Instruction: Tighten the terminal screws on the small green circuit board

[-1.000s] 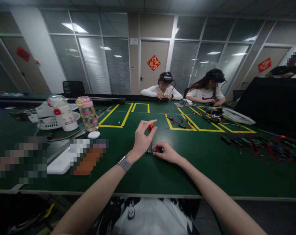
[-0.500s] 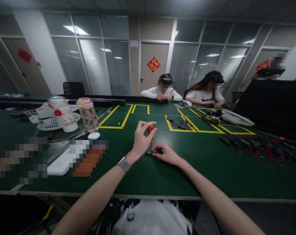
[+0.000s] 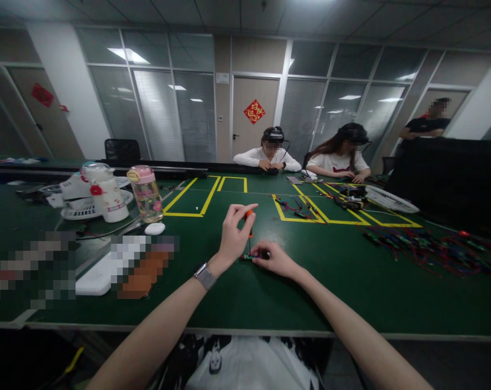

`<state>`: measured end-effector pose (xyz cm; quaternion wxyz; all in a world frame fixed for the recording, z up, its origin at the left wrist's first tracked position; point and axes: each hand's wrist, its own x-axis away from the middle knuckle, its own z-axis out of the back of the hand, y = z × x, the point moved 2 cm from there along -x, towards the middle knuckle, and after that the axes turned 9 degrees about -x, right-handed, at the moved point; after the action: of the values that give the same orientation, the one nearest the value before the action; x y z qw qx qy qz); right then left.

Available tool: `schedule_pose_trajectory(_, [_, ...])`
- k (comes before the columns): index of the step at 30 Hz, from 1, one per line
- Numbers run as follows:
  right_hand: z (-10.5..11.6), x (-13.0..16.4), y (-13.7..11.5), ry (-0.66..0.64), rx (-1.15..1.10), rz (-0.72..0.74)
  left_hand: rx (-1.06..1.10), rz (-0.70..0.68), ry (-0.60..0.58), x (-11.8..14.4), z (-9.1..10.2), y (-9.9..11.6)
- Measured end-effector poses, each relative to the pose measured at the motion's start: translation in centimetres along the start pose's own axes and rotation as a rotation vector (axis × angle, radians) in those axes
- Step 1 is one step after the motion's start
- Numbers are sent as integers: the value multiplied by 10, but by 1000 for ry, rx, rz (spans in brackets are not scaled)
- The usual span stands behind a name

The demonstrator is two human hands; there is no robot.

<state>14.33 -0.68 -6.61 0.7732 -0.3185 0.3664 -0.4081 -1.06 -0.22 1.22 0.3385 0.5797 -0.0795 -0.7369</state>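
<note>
My left hand [image 3: 234, 234] is closed round the orange handle of a screwdriver [image 3: 250, 232], which stands upright. Its thin shaft runs down to a small green circuit board [image 3: 247, 258] on the table. My right hand [image 3: 275, 259] pinches the right end of that board and holds it against the tabletop. The fingers partly cover the board, and the exact spot where the screwdriver tip meets it is too small to make out.
Tangled wired boards [image 3: 436, 249] lie to the right, with several more inside yellow tape outlines [image 3: 302, 220]. On the left stand a pink-lidded bottle [image 3: 147, 195], a white jug [image 3: 109, 197] and a white case [image 3: 155, 228]. Two people sit across the green table [image 3: 213, 303]; another stands behind.
My left fingers have shifted slightly around the screwdriver handle, which stays upright over the board. The right hand keeps its hold. The view has tilted a little, and the standing person shows more.
</note>
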Motion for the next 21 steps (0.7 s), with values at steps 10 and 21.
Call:
schedule_pose_trajectory(10, [-1, 0, -2, 9, 8, 1, -24, 1, 43, 0, 0, -1])
schedule_pose_trajectory(21, [0, -1, -3, 10, 25, 11, 39, 17, 5, 0, -1, -2])
